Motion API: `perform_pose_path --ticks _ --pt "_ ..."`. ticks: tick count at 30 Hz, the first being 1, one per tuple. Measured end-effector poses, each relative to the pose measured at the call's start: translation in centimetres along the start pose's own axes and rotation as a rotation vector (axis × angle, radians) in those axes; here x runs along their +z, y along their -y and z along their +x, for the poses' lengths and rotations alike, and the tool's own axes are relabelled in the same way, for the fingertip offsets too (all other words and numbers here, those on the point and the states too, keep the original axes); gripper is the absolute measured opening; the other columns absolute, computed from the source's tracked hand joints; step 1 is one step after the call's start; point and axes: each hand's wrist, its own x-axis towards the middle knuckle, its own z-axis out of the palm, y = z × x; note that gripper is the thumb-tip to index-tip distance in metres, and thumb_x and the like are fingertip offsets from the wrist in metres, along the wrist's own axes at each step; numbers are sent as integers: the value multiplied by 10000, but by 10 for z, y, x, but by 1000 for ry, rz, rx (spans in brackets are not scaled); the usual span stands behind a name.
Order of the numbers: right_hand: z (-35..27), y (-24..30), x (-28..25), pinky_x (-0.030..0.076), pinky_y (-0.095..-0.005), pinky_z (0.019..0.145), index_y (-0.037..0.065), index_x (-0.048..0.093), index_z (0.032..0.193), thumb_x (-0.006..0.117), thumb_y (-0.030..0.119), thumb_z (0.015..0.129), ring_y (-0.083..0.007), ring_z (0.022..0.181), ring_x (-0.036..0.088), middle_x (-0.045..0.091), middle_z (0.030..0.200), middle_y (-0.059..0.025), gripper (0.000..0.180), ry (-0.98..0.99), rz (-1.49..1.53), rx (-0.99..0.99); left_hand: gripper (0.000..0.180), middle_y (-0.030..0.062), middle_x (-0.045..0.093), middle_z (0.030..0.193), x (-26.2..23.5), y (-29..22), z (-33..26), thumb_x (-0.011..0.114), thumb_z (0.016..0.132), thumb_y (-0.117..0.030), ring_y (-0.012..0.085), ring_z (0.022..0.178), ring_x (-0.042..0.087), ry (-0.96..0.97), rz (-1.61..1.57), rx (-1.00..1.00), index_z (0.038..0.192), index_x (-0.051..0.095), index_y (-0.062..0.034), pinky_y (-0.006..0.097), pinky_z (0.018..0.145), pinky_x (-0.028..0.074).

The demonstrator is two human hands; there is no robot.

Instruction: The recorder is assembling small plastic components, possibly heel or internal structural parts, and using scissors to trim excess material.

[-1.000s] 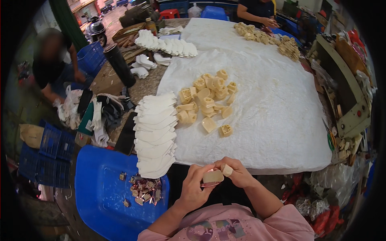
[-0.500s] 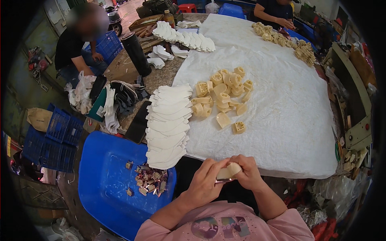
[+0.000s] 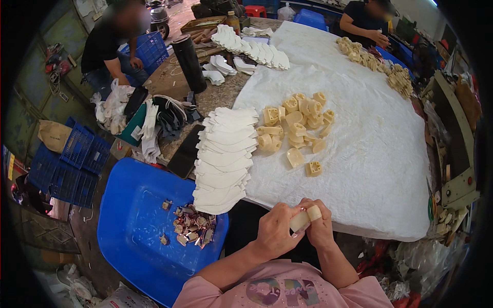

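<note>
In front of my chest, both hands are closed on a cream shoe heel point(image 3: 299, 222), a small moulded block. My left hand point(image 3: 275, 231) grips it from the left, and my right hand point(image 3: 321, 235) holds its right side. A rounded cream part shows at the right thumb; whether it belongs to the same piece I cannot tell. Beyond my hands, a loose heap of cream heels point(image 3: 295, 126) lies on the white-covered table point(image 3: 359, 169), some with hollow, holed ends upward. Left of the heap, curved white cut pieces point(image 3: 224, 164) overlap in a long row.
A blue tub point(image 3: 131, 226) at my left holds small shiny metallic-edged pieces point(image 3: 194, 226). A black cylinder point(image 3: 188, 64) stands beyond. One person point(image 3: 110, 51) sits at far left, another point(image 3: 362, 25) works at far right beside more cream pieces point(image 3: 398, 79). A metal frame point(image 3: 459, 159) borders the right.
My hands have turned the heel, so it now shows a different side, and my right hand has shifted its grip. The whole view has swung slightly, moving the table rightward in the picture.
</note>
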Motion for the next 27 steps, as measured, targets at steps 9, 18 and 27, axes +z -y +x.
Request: perform_pose_path --ticks 9,18,27 --pt "-4 7 17 492 -326 775 -1 542 1081 484 276 939 -188 879 589 605 1001 -120 316 -32 323 145 396 123 490 718 4 -8 -7 759 600 -15 268 587 540 -158 9 -88 902 504 15 339 497 444" --pt "-2 12 35 450 -272 804 10 565 1096 445 129 932 -130 920 549 595 996 -78 235 -89 467 215 511 149 491 711 1 4 -14 804 572 -61 282 543 538 -150 80 -100 939 461 37 363 470 436" --pt "25 1 55 449 -319 763 31 567 1107 460 136 918 -202 818 572 593 897 -105 240 184 -325 -1 455 137 504 766 -30 29 -42 777 637 -77 286 626 547 -212 -34 -339 1000 509 -16 362 538 448"
